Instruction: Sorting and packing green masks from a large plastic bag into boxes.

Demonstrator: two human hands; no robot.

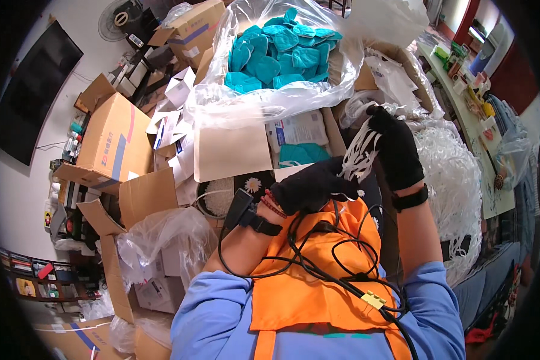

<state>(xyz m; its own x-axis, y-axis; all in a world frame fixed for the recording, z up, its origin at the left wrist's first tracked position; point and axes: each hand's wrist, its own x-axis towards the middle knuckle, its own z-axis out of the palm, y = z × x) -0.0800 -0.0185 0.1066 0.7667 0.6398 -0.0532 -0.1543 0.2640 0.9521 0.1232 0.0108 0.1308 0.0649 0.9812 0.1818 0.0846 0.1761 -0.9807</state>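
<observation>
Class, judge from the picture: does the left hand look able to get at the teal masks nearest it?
Likely yes: the left hand is close to the teal masks, which look uncovered from above, though it seems busy with the white straps.

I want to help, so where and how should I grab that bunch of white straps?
I'd pinch the white straps around their middle, coming from the left side. The bunch slants between the black-gloved right hand at its top and the left hand near its bottom. The middle's left side is uncovered, and the thin, loose strands probably need gathering together.
</observation>
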